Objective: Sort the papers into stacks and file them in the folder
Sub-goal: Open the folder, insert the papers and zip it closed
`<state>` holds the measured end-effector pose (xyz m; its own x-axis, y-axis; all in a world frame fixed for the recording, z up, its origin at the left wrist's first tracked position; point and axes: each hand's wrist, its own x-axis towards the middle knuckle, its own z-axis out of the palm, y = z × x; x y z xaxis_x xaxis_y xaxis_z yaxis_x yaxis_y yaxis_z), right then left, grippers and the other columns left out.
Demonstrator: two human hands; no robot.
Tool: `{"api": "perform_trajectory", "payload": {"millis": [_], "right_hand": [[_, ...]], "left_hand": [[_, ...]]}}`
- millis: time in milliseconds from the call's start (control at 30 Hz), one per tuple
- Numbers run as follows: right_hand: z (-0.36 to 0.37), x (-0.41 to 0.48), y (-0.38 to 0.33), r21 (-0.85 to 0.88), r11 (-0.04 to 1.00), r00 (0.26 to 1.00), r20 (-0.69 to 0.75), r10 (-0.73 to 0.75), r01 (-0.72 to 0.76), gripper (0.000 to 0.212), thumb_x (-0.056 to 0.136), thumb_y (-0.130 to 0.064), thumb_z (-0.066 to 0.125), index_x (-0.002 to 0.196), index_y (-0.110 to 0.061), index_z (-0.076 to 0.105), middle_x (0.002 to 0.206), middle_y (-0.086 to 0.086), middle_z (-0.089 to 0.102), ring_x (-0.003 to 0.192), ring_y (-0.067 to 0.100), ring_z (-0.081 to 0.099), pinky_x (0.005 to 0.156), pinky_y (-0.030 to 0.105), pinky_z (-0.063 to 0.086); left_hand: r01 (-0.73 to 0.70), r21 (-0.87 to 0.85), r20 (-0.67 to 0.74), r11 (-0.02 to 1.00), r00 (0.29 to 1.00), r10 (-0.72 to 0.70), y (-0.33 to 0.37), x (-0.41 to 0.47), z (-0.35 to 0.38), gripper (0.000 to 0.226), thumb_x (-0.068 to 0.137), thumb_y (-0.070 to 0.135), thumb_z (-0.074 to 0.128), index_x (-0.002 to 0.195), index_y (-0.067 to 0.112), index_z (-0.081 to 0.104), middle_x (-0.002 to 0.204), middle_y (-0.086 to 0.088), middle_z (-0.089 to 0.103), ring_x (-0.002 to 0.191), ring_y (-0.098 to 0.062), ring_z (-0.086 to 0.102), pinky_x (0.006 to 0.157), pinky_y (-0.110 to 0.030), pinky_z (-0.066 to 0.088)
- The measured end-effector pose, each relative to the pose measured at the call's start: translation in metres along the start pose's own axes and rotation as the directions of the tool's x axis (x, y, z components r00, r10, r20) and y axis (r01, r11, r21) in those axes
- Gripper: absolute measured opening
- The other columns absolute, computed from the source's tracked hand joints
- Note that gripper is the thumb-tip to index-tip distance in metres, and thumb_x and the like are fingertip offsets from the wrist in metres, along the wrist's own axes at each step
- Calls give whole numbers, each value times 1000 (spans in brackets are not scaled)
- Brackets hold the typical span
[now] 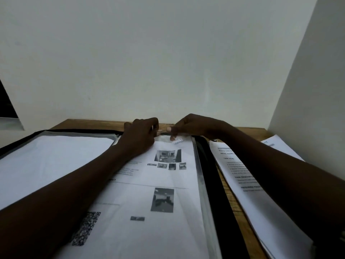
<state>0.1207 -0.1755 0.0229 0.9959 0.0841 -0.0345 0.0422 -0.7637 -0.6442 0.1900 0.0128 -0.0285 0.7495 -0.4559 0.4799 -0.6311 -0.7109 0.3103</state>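
Folder lies open flat on the wooden desk, black-edged, clear sleeves on both halves. Its spine runs from top centre down toward us. On the folder's right half sits a printed sheet with grey photos and a QR code at the near corner; we can't tell for sure if it is fully inside the sleeve. On the folder's left half a blank white sheet shows.

Our left hand rests at the far edge of the folder's right half, fingers curled, thumb near the sleeve's top edge. Our right hand is beside it at the same edge, thumb and forefinger pinched together on the clear plastic lip there. Left hand's grip: can't tell.

Right of the folder, loose printed papers lie stacked on the desk, partly under our right forearm.
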Motion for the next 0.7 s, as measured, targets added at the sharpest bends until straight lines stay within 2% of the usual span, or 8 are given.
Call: {"api": "perform_trajectory", "payload": {"millis": [100, 167, 267, 367, 433, 500, 600, 700], "right_hand": [[3, -5, -1, 207, 974, 991, -115, -70, 93, 27, 86, -34, 71, 89, -7, 73, 87, 13, 70, 78, 14, 60, 76, 31, 45], [8, -13, -5, 328, 938, 980, -190, -53, 114, 20, 86, -31, 72, 98, -15, 68, 87, 4, 68, 76, 12, 60, 69, 29, 44], [18, -32, -17, 437, 899, 963, -244, 113, 6, 61, 86, -37, 71, 136, -21, 42, 115, 11, 60, 86, 14, 58, 63, 26, 45], [28, -54, -25, 601, 796, 952, -199, 231, -68, 63, 89, -24, 69, 138, -11, 32, 108, 11, 60, 72, 14, 60, 50, 23, 48], [34, -65, -27, 631, 769, 956, -154, 250, -100, 42, 90, -19, 68, 123, -2, 48, 112, 19, 67, 75, 20, 66, 57, 29, 54], [40, -78, -29, 644, 750, 961, -84, 264, -150, 34, 89, -18, 67, 118, -1, 61, 115, 19, 69, 90, 27, 70, 76, 38, 58], [53, -105, -39, 604, 749, 960, 120, 253, -272, 35, 88, -19, 69, 122, -10, 65, 118, 12, 69, 116, 31, 62, 106, 49, 43], [59, -127, -58, 631, 719, 956, 214, 200, -291, 20, 93, -8, 61, 112, -9, 67, 103, 8, 74, 92, 20, 72, 87, 37, 57]], "left_hand": [[12, -65, -5, 998, 1000, -12, -1, -4, -11, 4, 96, 31, 56, 100, 30, 58, 87, 10, 63, 97, -24, 59, 94, -46, 40], [35, -88, 21, 995, 999, -33, -3, -8, -19, 24, 96, 40, 57, 118, 31, 55, 107, 6, 63, 106, -21, 57, 97, -50, 42], [59, -87, 48, 994, 997, -55, -9, -21, -38, 44, 95, 49, 55, 133, 29, 46, 126, -3, 58, 115, -24, 55, 100, -53, 42], [104, -94, 116, 990, 989, -93, -19, -35, -56, 52, 96, 47, 54, 140, 23, 42, 131, -12, 55, 116, -27, 55, 100, -41, 42], [127, -110, 164, 986, 981, -108, -25, -50, -66, 55, 97, 43, 53, 144, 17, 39, 134, -16, 54, 118, -29, 55, 91, -30, 39], [137, -143, 180, 980, 978, -110, -31, -65, -73, 56, 98, 40, 52, 146, 13, 38, 136, -17, 54, 120, -29, 54, 89, -28, 36], [172, -196, 190, 965, 973, -135, -38, -87, -84, 56, 99, 39, 52, 145, 11, 39, 135, -13, 55, 115, -25, 54, 88, -25, 35], [188, -244, 168, 951, 974, -149, -39, -100, -96, 56, 99, 42, 50, 145, 12, 41, 134, -10, 57, 110, -20, 54, 87, -25, 34]]}}
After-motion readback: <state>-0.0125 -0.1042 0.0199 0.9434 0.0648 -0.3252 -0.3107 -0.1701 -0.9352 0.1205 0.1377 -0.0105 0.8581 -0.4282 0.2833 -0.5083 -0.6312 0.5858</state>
